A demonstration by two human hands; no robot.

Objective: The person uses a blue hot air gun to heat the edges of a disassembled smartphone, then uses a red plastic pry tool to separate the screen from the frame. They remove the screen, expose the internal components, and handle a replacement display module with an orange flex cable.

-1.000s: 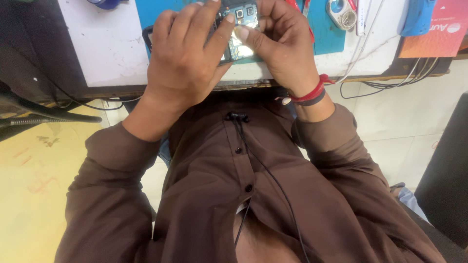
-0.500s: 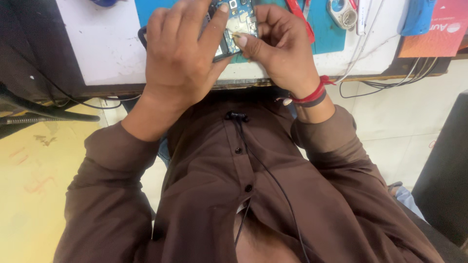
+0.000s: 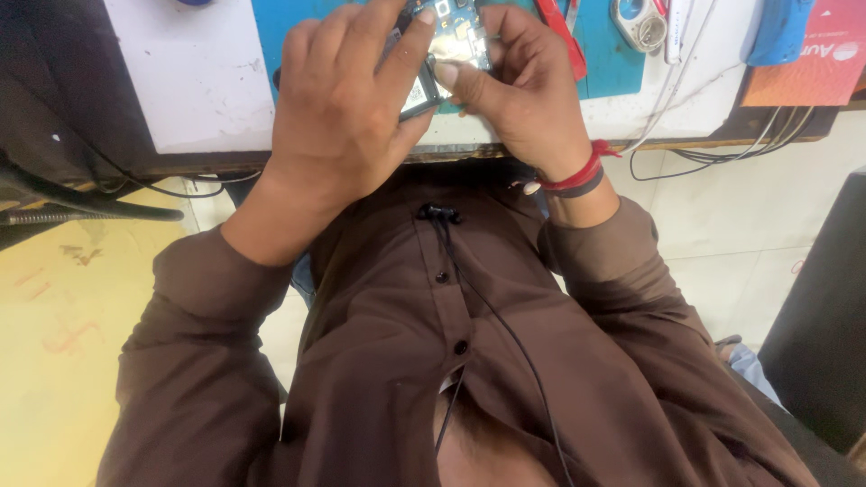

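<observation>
An opened phone (image 3: pixel 448 47) with its circuit board showing sits between both hands at the top of the head view, above a white workbench (image 3: pixel 194 86) with a blue mat (image 3: pixel 275 32). My left hand (image 3: pixel 338 117) wraps the phone's left side, its thumb lying along the edge. On the phone's right side, my right hand (image 3: pixel 523 90) grips it, thumb pressed on the lower edge; a red thread and a dark band circle that wrist. Most of the phone is hidden by fingers.
A red-handled tool (image 3: pixel 559 36), a small round tool (image 3: pixel 637 20), white cables (image 3: pixel 672 63) and a blue object (image 3: pixel 776 32) lie on the bench's right part. An orange box (image 3: pixel 807 68) sits far right. Black cables (image 3: pixel 81 203) hang at left. A dark chair (image 3: pixel 816 352) stands lower right.
Both hands and the phone have shifted slightly up and right in view. The grip on the phone stays the same.
</observation>
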